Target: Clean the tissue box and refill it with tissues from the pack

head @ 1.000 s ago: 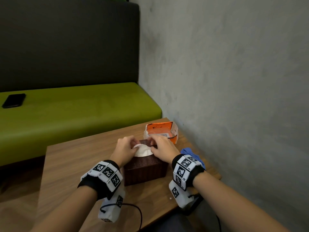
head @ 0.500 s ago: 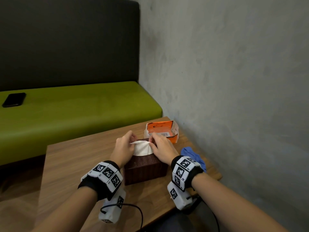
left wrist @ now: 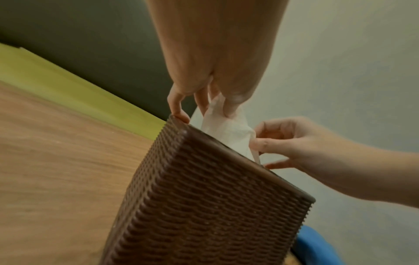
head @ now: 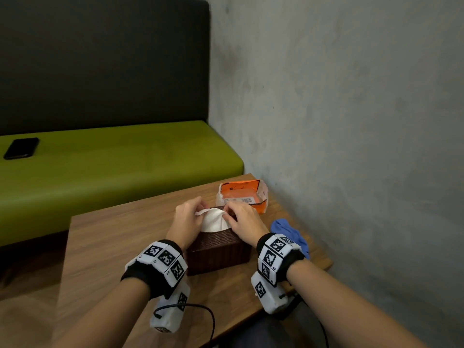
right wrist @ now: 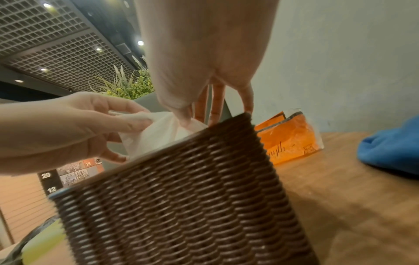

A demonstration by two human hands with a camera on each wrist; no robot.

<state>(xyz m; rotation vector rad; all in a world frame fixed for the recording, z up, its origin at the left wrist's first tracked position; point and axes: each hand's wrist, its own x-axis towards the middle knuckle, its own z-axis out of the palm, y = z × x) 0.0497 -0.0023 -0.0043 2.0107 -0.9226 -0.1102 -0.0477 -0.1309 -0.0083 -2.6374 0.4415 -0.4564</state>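
Observation:
A dark brown woven tissue box (head: 218,249) (left wrist: 204,206) (right wrist: 181,197) stands on the wooden table (head: 113,237). White tissues (head: 214,221) (left wrist: 229,130) (right wrist: 158,132) bulge out of its open top. My left hand (head: 187,217) (right wrist: 90,122) pinches the tissue's left edge; my right hand (head: 242,221) (left wrist: 283,143) pinches its right edge, with other fingers touching the box rim. Behind the box lies the orange tissue pack (head: 242,197) (right wrist: 290,138), torn open.
A blue cloth (head: 291,234) (right wrist: 392,150) lies on the table right of the box, near the grey wall (head: 351,121). A green bench (head: 113,167) with a black phone (head: 22,148) runs behind the table.
Both hands have drawn the tissue upward, so it now mounds higher above the box top. The box and the pack stay where they were.

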